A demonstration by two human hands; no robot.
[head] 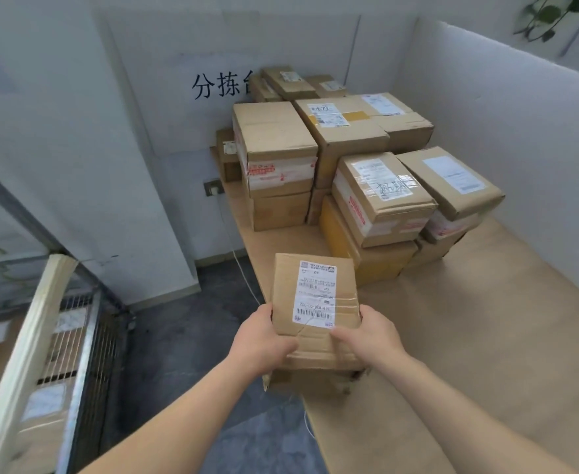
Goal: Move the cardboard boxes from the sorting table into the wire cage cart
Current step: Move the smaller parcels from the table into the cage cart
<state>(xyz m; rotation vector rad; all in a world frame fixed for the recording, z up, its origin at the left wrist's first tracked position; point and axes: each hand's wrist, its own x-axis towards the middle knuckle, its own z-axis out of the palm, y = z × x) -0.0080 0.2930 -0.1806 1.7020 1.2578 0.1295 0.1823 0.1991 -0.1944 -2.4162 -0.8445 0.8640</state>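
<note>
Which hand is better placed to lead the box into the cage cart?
Left, probably. The left hand grips the box on the side facing the wire cage cart, which stands to the left. The right hand holds the far side, over the table.

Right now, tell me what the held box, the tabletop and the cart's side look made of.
Held box: brown cardboard, matte, creased, taped, with a white paper label.
Tabletop: probably tan fibreboard or card sheet, matte, no grain visible.
Cart side: dark metal wire grid in a pale metal frame, apparently.
</note>
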